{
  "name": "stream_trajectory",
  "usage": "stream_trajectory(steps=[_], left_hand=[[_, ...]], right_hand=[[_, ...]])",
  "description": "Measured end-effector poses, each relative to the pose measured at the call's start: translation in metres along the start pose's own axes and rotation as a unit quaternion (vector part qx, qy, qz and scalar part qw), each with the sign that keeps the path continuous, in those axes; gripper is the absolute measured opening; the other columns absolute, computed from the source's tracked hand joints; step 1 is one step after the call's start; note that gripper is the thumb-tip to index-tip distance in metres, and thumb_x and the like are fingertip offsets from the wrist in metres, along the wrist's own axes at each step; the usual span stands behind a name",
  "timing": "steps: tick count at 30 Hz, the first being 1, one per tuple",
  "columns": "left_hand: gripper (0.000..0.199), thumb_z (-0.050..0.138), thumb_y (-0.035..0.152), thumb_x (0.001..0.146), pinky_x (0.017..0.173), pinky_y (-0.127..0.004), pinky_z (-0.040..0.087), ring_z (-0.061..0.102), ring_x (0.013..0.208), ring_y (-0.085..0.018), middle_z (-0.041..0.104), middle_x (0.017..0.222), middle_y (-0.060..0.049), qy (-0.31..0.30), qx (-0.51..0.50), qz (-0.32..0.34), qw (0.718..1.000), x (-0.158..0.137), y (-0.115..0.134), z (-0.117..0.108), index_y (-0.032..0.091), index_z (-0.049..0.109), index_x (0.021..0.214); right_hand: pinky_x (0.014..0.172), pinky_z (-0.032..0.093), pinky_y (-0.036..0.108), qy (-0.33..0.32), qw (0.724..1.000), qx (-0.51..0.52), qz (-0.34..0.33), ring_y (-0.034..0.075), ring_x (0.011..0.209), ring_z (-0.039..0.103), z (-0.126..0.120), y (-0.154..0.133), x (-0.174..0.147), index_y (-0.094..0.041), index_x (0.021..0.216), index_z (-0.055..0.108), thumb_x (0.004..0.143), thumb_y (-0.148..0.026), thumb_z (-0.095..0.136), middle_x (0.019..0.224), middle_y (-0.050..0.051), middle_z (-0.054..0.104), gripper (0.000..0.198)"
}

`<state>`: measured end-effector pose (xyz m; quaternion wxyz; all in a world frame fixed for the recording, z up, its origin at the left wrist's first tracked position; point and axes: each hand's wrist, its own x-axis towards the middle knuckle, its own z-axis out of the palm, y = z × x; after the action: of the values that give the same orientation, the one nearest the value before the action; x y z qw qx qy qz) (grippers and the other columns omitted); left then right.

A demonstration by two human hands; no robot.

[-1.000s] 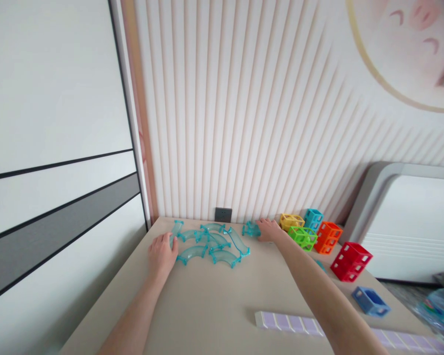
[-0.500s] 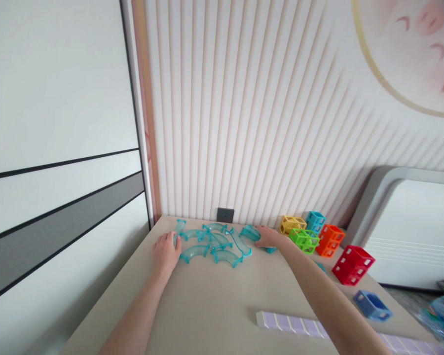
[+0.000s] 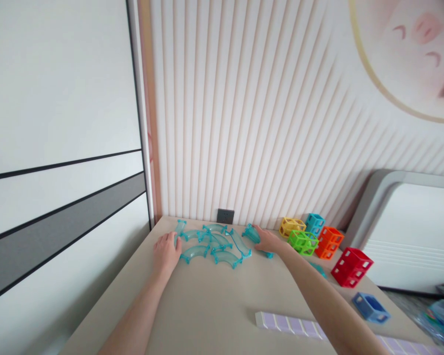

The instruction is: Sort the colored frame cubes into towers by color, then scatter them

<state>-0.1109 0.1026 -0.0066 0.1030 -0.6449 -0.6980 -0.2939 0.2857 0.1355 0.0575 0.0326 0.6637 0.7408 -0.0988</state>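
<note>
See-through teal track pieces (image 3: 221, 240), mostly curved, lie in a loose cluster at the table's far end. My left hand (image 3: 167, 250) rests on the left side of the cluster, its fingers curled over a short teal track piece (image 3: 180, 226) and hiding its near end. On the right side, my right hand (image 3: 265, 239) has its thumb and fingers around a curved teal track piece (image 3: 252, 233). Its middle is hidden by the hand, and a teal end shows below the palm. Another teal piece (image 3: 318, 269) lies partly behind my right forearm.
Yellow (image 3: 292, 227), green (image 3: 303, 241), blue (image 3: 314, 224), orange (image 3: 329, 242) and red (image 3: 352, 266) frame blocks stand along the right. Nearer are a single blue frame block (image 3: 370, 307) and a lilac-and-white strip (image 3: 290, 324) under my right forearm. A ribbed wall (image 3: 225, 123) with a socket (image 3: 225, 216) bounds the back.
My right hand has shifted slightly left, and the curved track piece under it has turned a little. My left hand stays in place. The view has shifted slightly.
</note>
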Motion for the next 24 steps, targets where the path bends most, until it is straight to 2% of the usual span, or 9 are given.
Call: stream_trajectory(steps=[6,11,14,16,18,20,24], left_hand=[[0.022,0.049,0.026,0.098,0.085,-0.038,0.046,0.065,0.103,-0.029,0.073,0.106,-0.012,0.002,-0.001,0.002,1.0,0.0,0.0,0.0,0.016,0.066,0.108],[0.022,0.049,0.025,0.098,0.086,-0.038,0.046,0.065,0.103,-0.029,0.073,0.106,-0.012,-0.005,-0.004,0.0,1.0,0.0,0.001,0.0,0.016,0.066,0.109],[0.023,0.049,0.025,0.098,0.087,-0.038,0.046,0.065,0.103,-0.029,0.073,0.107,-0.012,-0.009,-0.006,-0.003,1.0,0.0,0.001,-0.001,0.016,0.066,0.11],[0.023,0.048,0.025,0.099,0.089,-0.038,0.046,0.065,0.104,-0.029,0.073,0.108,-0.012,-0.011,-0.007,-0.004,1.0,-0.001,0.0,-0.001,0.016,0.066,0.111],[0.024,0.048,0.026,0.099,0.089,-0.038,0.047,0.065,0.105,-0.028,0.073,0.109,-0.013,-0.012,-0.008,-0.005,1.0,-0.001,0.0,-0.001,0.016,0.066,0.111],[0.024,0.048,0.026,0.098,0.09,-0.039,0.047,0.065,0.106,-0.028,0.072,0.109,-0.013,-0.012,-0.01,-0.006,1.0,-0.001,0.0,-0.001,0.016,0.066,0.111],[0.025,0.048,0.025,0.098,0.09,-0.039,0.046,0.064,0.106,-0.029,0.072,0.109,-0.013,-0.016,-0.014,-0.008,1.0,-0.001,0.0,0.0,0.016,0.066,0.112]], right_hand=[[0.089,0.048,0.041,0.042,0.999,-0.003,0.007,0.035,0.119,0.065,-0.015,-0.018,-0.007,-0.022,0.161,0.018,0.081,-0.022,0.062,0.132,0.019,0.065,0.092],[0.092,0.049,0.038,0.063,0.996,0.015,-0.056,0.032,0.12,0.064,-0.033,-0.054,0.001,-0.026,0.161,0.013,0.086,-0.029,0.065,0.133,0.015,0.065,0.091],[0.098,0.049,0.04,0.05,0.994,0.013,-0.098,0.031,0.124,0.061,-0.035,-0.083,0.012,-0.025,0.156,0.029,0.086,-0.032,0.073,0.138,0.015,0.062,0.084],[0.099,0.052,0.046,0.039,0.993,0.005,-0.115,0.029,0.121,0.061,-0.033,-0.101,0.02,-0.022,0.145,0.047,0.091,-0.035,0.072,0.138,0.013,0.06,0.061],[0.095,0.055,0.048,0.029,0.992,-0.002,-0.123,0.027,0.114,0.064,-0.03,-0.115,0.027,-0.019,0.134,0.057,0.097,-0.036,0.066,0.134,0.011,0.061,0.041],[0.092,0.057,0.047,0.023,0.992,-0.007,-0.126,0.025,0.11,0.066,-0.028,-0.123,0.031,-0.018,0.129,0.06,0.099,-0.035,0.064,0.131,0.009,0.062,0.035],[0.091,0.057,0.046,0.028,0.992,-0.005,-0.122,0.025,0.109,0.066,-0.028,-0.129,0.036,-0.019,0.129,0.06,0.098,-0.035,0.064,0.13,0.009,0.063,0.035]])
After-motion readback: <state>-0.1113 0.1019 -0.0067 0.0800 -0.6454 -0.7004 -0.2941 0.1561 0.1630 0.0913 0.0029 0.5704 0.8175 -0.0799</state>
